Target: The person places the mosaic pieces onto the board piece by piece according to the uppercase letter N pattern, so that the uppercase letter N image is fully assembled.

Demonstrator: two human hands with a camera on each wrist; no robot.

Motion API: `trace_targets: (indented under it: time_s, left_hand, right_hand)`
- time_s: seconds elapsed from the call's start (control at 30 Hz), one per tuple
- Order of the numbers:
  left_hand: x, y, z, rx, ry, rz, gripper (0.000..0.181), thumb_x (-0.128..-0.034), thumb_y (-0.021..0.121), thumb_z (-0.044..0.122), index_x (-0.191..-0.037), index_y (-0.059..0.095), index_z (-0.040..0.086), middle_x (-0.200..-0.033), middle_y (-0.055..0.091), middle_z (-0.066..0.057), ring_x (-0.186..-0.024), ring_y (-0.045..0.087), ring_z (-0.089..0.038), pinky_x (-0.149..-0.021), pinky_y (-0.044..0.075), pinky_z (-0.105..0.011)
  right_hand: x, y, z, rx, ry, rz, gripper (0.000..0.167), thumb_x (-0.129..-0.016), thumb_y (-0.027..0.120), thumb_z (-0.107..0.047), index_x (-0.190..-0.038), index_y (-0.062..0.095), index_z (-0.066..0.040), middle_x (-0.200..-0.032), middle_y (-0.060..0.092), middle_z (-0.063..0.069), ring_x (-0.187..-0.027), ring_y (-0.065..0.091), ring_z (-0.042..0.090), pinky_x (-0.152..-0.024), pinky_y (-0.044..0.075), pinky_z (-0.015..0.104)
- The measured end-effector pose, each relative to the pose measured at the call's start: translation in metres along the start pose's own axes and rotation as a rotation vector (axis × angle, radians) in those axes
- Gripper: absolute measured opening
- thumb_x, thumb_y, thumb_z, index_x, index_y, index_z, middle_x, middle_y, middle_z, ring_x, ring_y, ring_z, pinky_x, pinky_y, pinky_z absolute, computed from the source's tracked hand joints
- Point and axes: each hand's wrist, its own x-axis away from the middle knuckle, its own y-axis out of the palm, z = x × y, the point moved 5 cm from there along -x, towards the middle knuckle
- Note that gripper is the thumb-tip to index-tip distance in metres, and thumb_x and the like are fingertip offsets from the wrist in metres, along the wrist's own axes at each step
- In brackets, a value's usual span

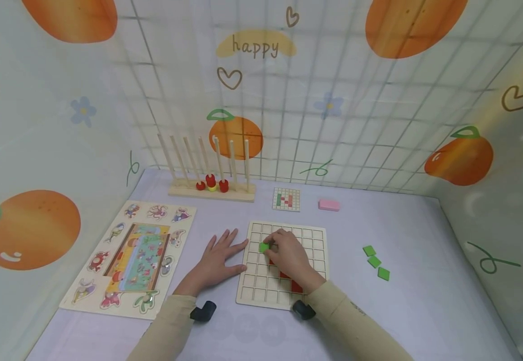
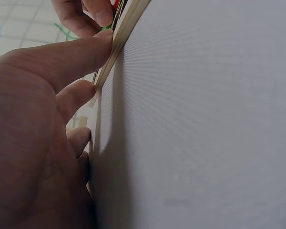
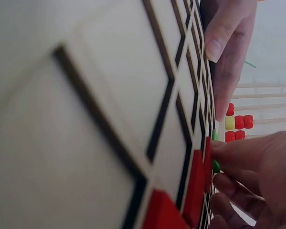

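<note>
A wooden grid board point(image 1: 259, 296) lies flat on the table. My right hand point(image 1: 288, 254) reaches over it and pinches a green square tile point(image 1: 264, 247) at the upper left cells. In the right wrist view, the thumb partly covers the green tile point(image 3: 215, 166); whether it is seated cannot be told. Red tiles point(image 1: 296, 287) run in a diagonal under the right hand, partly hidden by it. My left hand point(image 1: 218, 258) lies with fingers spread beside the board, its thumb and index touching the left edge. In the left wrist view, the thumb point(image 2: 81, 55) meets that edge.
Three loose green tiles point(image 1: 374, 261) lie to the right. Behind the board are a small pattern card point(image 1: 286, 199) and a pink block point(image 1: 329, 205). A peg rack point(image 1: 180, 191) with several beads stands at the back, and a sea-animal puzzle point(image 1: 108, 296) lies left.
</note>
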Motion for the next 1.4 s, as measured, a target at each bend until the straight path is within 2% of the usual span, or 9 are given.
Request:
trace_targets:
  time_s: [0.1,0.5,0.7,0.97,1.17,1.4]
  left_hand:
    - [0.0,0.0,0.001,-0.001,-0.002,0.002,0.07,-0.0932,0.069,0.05,-0.155,0.045,0.027,-0.17,0.016,-0.007,-0.157,0.004,-0.028,-0.125,-0.004,-0.054]
    - [0.0,0.0,0.001,-0.012,0.0,0.008,0.07,-0.093,0.07,0.049,-0.155,0.046,0.026,-0.169,0.018,-0.007,-0.157,0.006,-0.029,-0.125,-0.002,-0.054]
    - [-0.001,0.0,0.001,0.003,0.002,0.011,0.07,-0.093,0.07,0.048,-0.154,0.047,0.025,-0.169,0.019,-0.008,-0.157,0.006,-0.03,-0.125,-0.002,-0.054]
    - [-0.001,0.0,0.0,0.002,-0.018,-0.01,0.071,-0.0931,0.069,0.05,-0.155,0.045,0.028,-0.17,0.016,-0.004,-0.157,0.004,-0.026,-0.126,-0.004,-0.051]
    - [0.0,-0.001,0.001,0.001,-0.011,-0.007,0.07,-0.0933,0.069,0.049,-0.155,0.045,0.027,-0.17,0.016,-0.005,-0.157,0.004,-0.027,-0.125,-0.003,-0.052]
    - [-0.001,0.0,0.0,0.002,-0.016,-0.005,0.07,-0.0931,0.07,0.049,-0.155,0.045,0.027,-0.17,0.016,-0.005,-0.157,0.004,-0.026,-0.125,-0.004,-0.052]
  right_hand:
    - [0.0,0.0,-0.001,0.021,-0.008,0.005,0.017,-0.09,0.079,-0.019,-0.106,0.077,-0.015,-0.108,0.067,-0.001,-0.1,0.061,0.021,-0.091,0.055,0.038]
    - [-0.001,-0.002,-0.003,0.096,-0.017,0.015,0.018,-0.089,0.079,-0.021,-0.106,0.08,-0.015,-0.106,0.066,-0.001,-0.093,0.059,0.019,-0.082,0.054,0.034]
    - [0.0,-0.001,-0.002,0.085,-0.015,0.019,0.021,-0.088,0.08,-0.021,-0.108,0.079,-0.015,-0.107,0.068,0.0,-0.094,0.059,0.021,-0.082,0.053,0.036]
    - [0.002,-0.003,0.0,0.07,-0.015,0.035,0.037,-0.087,0.078,-0.019,-0.123,0.072,-0.016,-0.101,0.07,-0.001,-0.087,0.056,0.019,-0.077,0.05,0.035]
    - [0.006,-0.003,0.005,0.033,-0.004,0.048,0.034,-0.088,0.075,-0.019,-0.122,0.072,-0.016,-0.101,0.069,-0.002,-0.089,0.057,0.018,-0.081,0.05,0.038]
    - [0.016,-0.009,0.011,-0.022,0.018,0.043,0.03,-0.091,0.071,-0.021,-0.121,0.072,-0.018,-0.105,0.068,-0.003,-0.092,0.055,0.017,-0.08,0.05,0.035]
